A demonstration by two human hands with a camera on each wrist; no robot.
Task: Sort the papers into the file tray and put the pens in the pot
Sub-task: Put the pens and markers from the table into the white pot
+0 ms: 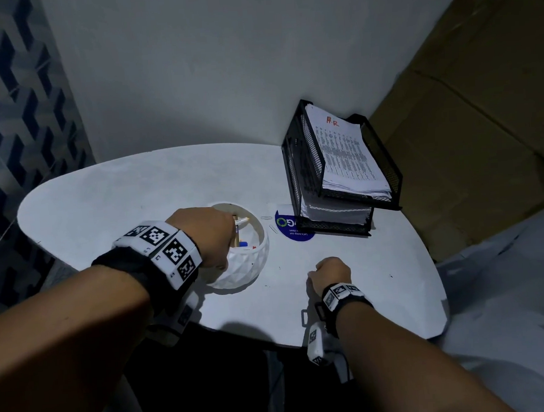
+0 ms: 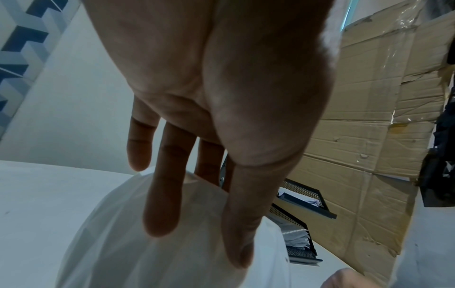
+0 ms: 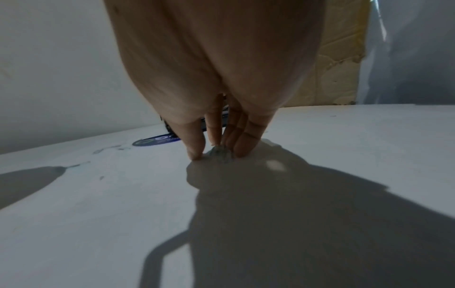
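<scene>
- On the white table [image 1: 137, 194]: white faceted pot [image 1: 251, 263] near the front-centre, black mesh file tray [image 1: 306, 160] at the back right against the wall.
- Left hand [image 1: 203, 234] is over the pot's left rim. Wrist view shows its fingers [image 2: 162, 194] straight and spread, lying against the pot's outer wall [image 2: 147, 253]; nothing gripped.
- Pens [image 1: 242, 221] are inside the pot: one white barrel near the rim, blue and red bits lower down. Exact count not readable.
- Right hand [image 1: 331, 273] is on the bare table to the right of the pot, apart from it. Fingertips [image 3: 197, 152] are bunched together, touching the surface around a small greyish thing [image 3: 220, 154]; blurred, can't tell whether it is pinched or what it is.
- Papers [image 1: 347, 157] stacked in the tray's upper tier, top sheet marked "H.R" in red; a second stack in the lower tier.
- Blue round sticker [image 1: 289, 228] partly under the tray's front corner; two paper clips [image 1: 266, 218] between it and the pot.
- Cardboard [image 1: 479, 100] stands right of the tray.
</scene>
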